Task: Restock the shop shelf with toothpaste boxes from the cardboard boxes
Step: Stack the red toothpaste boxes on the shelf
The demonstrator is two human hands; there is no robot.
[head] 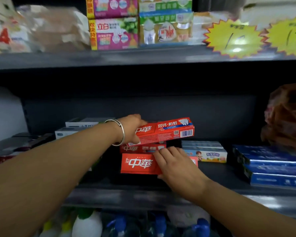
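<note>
**Red toothpaste box going onto the stack**

The left hand, a bangle on its wrist, grips a red toothpaste box by its left end, fingers curled round it. The box hangs slightly tilted just above a short stack of red boxes on the dark middle shelf. The right hand rests on the front box of that stack, fingers fairly straight and laid over its right part, seemingly steadying or squaring it.

By my reading the step in hand is placing: one more box is being set on top of the pile. The next move calls for lowering the held box flat, lined up with those beneath, while the right hand keeps the stack from sliding. Blue toothpaste boxes sit well to the right; no cardboard box is in view
</note>
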